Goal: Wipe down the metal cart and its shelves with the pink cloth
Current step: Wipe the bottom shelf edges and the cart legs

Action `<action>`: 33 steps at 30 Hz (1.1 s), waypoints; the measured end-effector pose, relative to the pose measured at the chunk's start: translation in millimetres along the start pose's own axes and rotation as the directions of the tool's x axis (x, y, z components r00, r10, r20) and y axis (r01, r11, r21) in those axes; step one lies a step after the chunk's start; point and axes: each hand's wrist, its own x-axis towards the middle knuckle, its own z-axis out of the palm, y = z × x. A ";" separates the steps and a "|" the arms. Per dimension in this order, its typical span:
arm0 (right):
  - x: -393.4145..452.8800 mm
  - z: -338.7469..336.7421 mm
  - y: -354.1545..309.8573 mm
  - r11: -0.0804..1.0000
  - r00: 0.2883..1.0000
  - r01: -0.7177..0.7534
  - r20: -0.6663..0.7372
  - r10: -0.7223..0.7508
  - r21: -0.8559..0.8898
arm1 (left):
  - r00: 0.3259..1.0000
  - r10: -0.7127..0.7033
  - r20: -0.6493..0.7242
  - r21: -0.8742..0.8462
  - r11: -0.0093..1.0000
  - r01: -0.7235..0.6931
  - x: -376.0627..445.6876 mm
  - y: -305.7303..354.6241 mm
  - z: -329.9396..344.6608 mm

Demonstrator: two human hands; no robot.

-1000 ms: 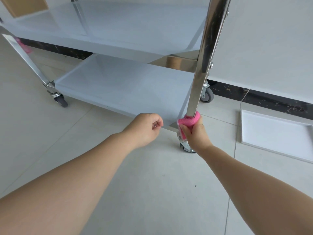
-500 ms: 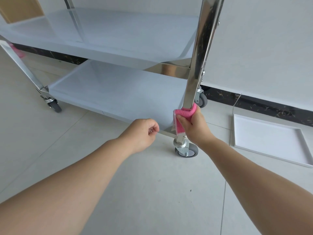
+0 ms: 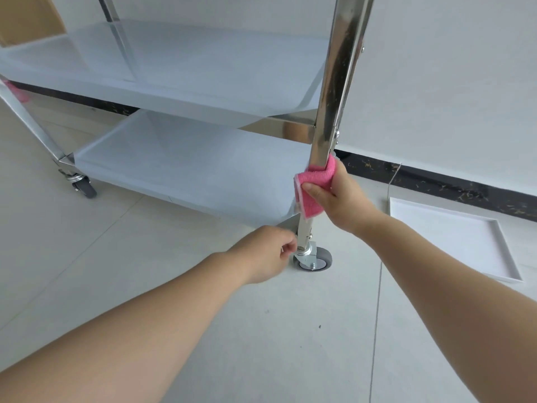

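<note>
The metal cart fills the upper left, with a shiny upright post (image 3: 340,68) at its near right corner. Its lower shelf (image 3: 189,167) and the shelf above (image 3: 189,62) are covered in pale film. My right hand (image 3: 340,199) grips the pink cloth (image 3: 315,187), which is wrapped round the post just above the lower shelf's corner. My left hand (image 3: 267,254) hovers lower, beside the caster (image 3: 315,258), its fingers curled and holding nothing.
A white tray (image 3: 453,237) lies on the tiled floor to the right, near the dark skirting of the wall. A second caster (image 3: 84,184) stands at the cart's left end. A brown box (image 3: 26,18) sits on the upper shelf at top left.
My right hand has slid the pink cloth up the post, from just above the caster to the level of the lower shelf's corner. The left hand stayed curled and now sits lower, by the caster.
</note>
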 end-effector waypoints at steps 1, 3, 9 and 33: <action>-4.1 -7.1 1.9 1.000 1.000 -0.021 0.002 0.021 -0.007 | 0.999 0.023 0.035 -0.005 1.000 -0.023 3.1 4.6 6.4; -13.6 -22.1 5.8 0.995 0.997 -0.068 -0.039 0.066 -0.067 | 0.994 0.073 0.083 -0.049 0.996 -0.069 12.9 12.8 19.8; -33.0 -66.8 11.8 0.953 0.946 -0.265 -0.233 0.227 -0.150 | 0.983 0.145 0.112 -0.233 0.965 -0.116 49.0 46.1 46.4; 121.2 -148.7 120.5 0.984 0.967 -0.176 -0.182 0.177 0.018 | 0.962 -0.188 -0.199 -0.291 0.948 0.126 185.1 105.4 49.0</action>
